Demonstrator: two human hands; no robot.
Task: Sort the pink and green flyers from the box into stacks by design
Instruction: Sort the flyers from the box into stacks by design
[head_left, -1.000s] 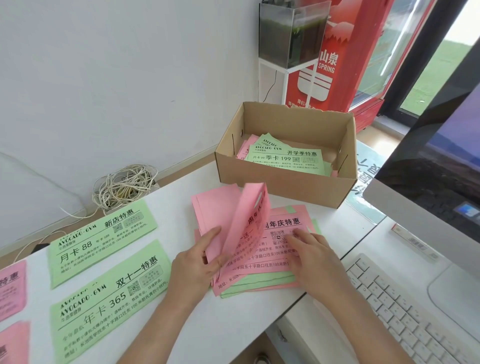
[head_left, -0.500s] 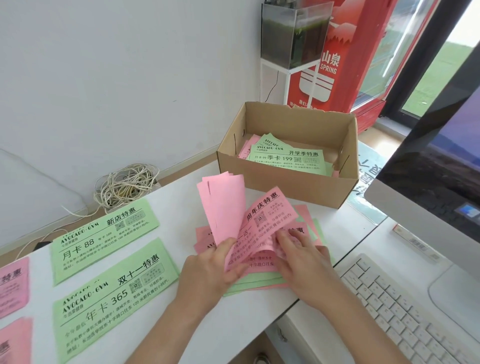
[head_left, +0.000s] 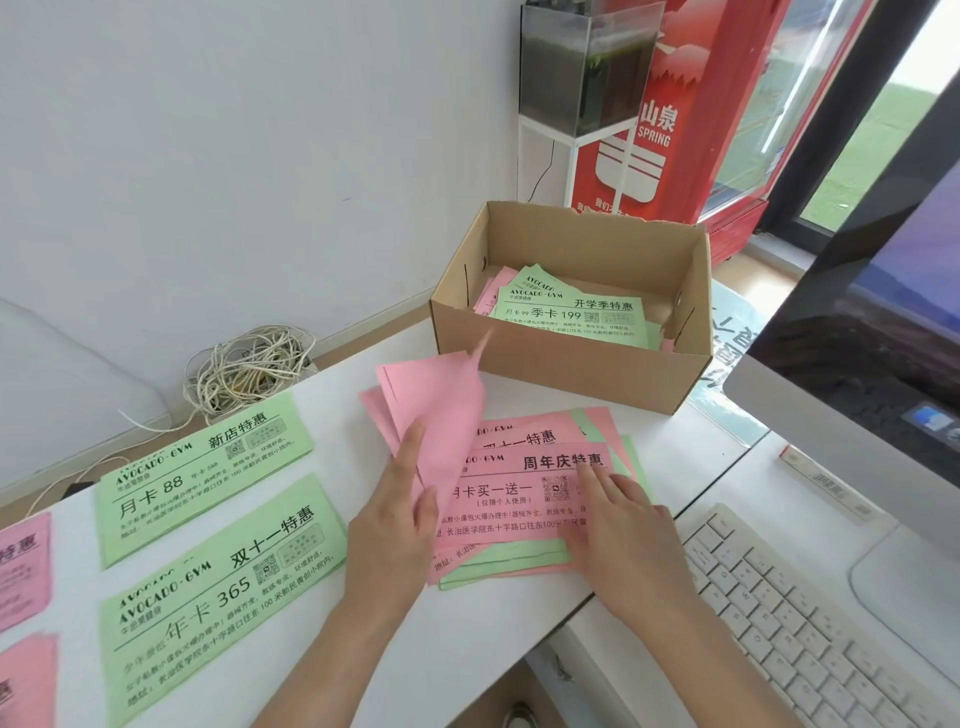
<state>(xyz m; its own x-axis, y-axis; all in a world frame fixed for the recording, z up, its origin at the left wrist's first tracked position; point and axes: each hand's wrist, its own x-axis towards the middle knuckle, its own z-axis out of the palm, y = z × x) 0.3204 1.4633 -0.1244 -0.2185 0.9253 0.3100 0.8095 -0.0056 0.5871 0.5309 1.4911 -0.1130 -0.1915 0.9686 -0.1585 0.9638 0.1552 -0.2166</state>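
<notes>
1. Pinching a fan of blank-backed pink flyers (head_left: 436, 410), your left hand (head_left: 400, 525) has its thumb on the near side and its fingers on the far side, so the sheets stand lifted and tilted off the pile.
2. Your right hand (head_left: 618, 525) lies flat with fingers spread, pressing on the mixed pile (head_left: 524, 519) and gripping nothing.
3. That pile sits on the white desk (head_left: 467, 639) just in front of the cardboard box (head_left: 571, 374); its top sheet is a pink flyer printed face up, with green and pink edges showing beneath it.
4. Behind the pile, the open box holds more flyers; a green flyer (head_left: 571, 317) reading "199" lies on top, with pink corners poking out at its left.
5. To your left, 2 sorted green stacks lie face up: the "88" stack (head_left: 202, 467) farther from you and the "365" stack (head_left: 218, 587) nearer, side by side and apart.
6. At the far left edge, 2 pink stacks (head_left: 21, 566) are cut off by the frame.
7. A coil of white cable (head_left: 249, 369) rests by the wall, and a keyboard (head_left: 810, 623) and a monitor (head_left: 878, 332) sit to your right.
</notes>
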